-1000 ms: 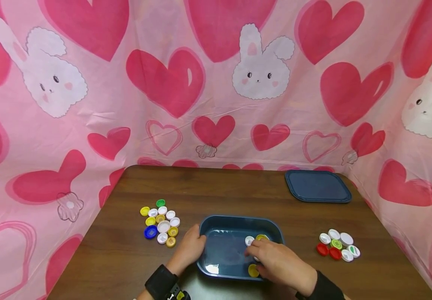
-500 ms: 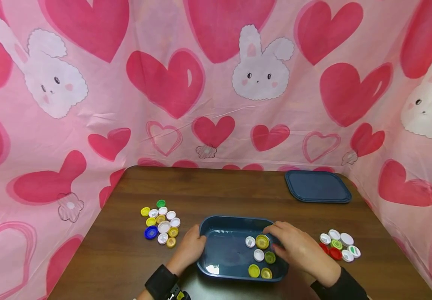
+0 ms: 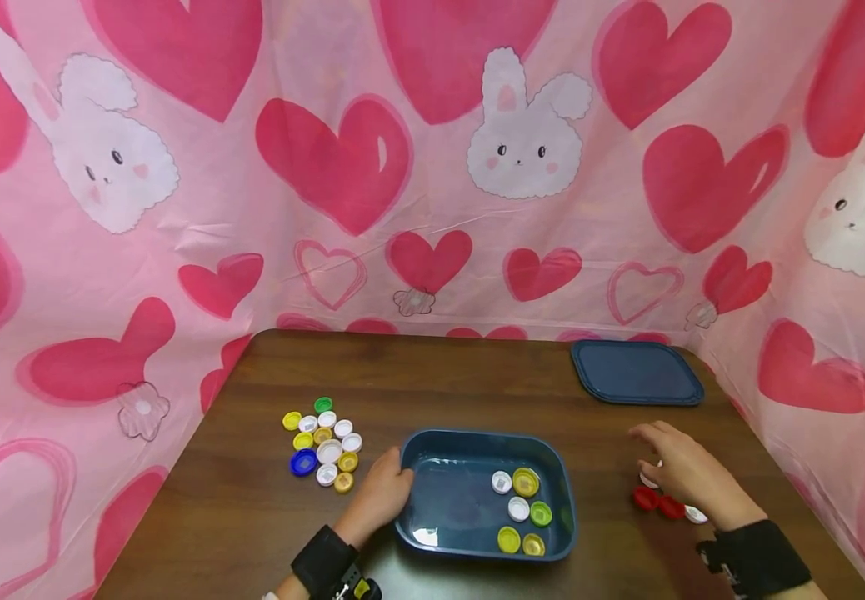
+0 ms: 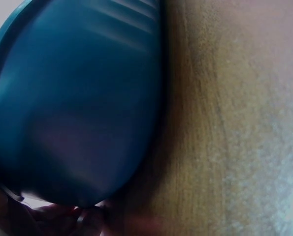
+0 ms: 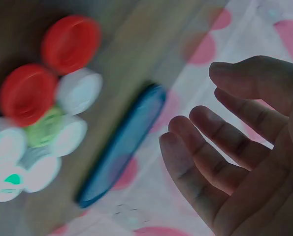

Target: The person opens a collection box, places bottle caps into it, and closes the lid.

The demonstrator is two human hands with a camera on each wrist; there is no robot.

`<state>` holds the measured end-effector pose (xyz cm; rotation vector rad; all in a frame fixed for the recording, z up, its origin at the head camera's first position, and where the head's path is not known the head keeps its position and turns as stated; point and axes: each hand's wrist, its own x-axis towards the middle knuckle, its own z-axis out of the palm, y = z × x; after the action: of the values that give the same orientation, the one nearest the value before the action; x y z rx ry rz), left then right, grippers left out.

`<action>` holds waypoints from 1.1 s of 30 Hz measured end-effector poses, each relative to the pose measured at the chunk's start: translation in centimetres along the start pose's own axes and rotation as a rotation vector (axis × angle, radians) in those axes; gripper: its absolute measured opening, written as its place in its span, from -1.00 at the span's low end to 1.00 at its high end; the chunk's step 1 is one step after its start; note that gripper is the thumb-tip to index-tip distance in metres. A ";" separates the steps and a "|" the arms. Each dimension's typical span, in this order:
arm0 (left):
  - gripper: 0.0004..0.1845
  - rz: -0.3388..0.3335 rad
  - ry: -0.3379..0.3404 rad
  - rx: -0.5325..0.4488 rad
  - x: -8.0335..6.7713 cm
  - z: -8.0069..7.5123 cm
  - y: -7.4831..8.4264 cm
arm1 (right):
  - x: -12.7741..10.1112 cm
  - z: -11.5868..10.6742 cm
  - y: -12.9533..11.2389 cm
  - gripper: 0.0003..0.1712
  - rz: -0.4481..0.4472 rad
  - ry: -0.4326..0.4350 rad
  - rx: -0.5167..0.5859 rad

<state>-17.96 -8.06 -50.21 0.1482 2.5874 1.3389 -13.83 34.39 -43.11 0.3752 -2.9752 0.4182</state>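
Note:
My left hand (image 3: 378, 497) grips the left rim of a blue plastic container (image 3: 451, 504), thumb over the edge; the left wrist view shows the container's outer wall (image 4: 77, 108) and a few dim fingers below it. Inside the container's right half lie several bottle caps, among them a white cap (image 3: 518, 509), a green cap (image 3: 541, 514) and a yellow cap (image 3: 509, 540). Over the right-hand group of caps hovers my right hand (image 3: 691, 473), fingers relaxed and holding nothing. It hides part of that group; red caps (image 5: 28, 94) and white caps (image 5: 80, 91) show in the right wrist view.
Left of the container, a cluster of white, yellow, green and blue caps (image 3: 302, 462) lies on the wooden table (image 3: 417, 375). A dark blue lid (image 3: 637, 372) rests at the back right corner. A pink heart-patterned cloth (image 3: 432, 192) hangs behind the table.
My right hand has left the container and moved right, over the right-hand caps. The caps it covered in the container now show. My left hand stays on the rim.

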 end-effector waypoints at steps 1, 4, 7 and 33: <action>-0.59 0.000 0.000 0.002 0.0 0.0 0.0 | -0.1 0.2 0.6 -0.54 0.004 -0.005 -0.005; -0.60 0.001 0.005 0.002 0.0 0.1 0.0 | -0.3 0.8 2.1 -0.52 0.038 -0.046 0.001; -0.59 0.001 0.004 0.000 -0.1 0.1 0.0 | -0.4 1.5 3.2 -0.51 0.094 -0.114 0.031; -0.60 0.028 0.014 0.013 0.1 0.1 -0.3 | -0.2 3.5 4.6 -0.66 0.146 -0.229 0.017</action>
<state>-18.01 -8.09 -50.54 0.1788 2.6153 1.3378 -15.12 37.69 -47.61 0.2221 -3.2377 0.4432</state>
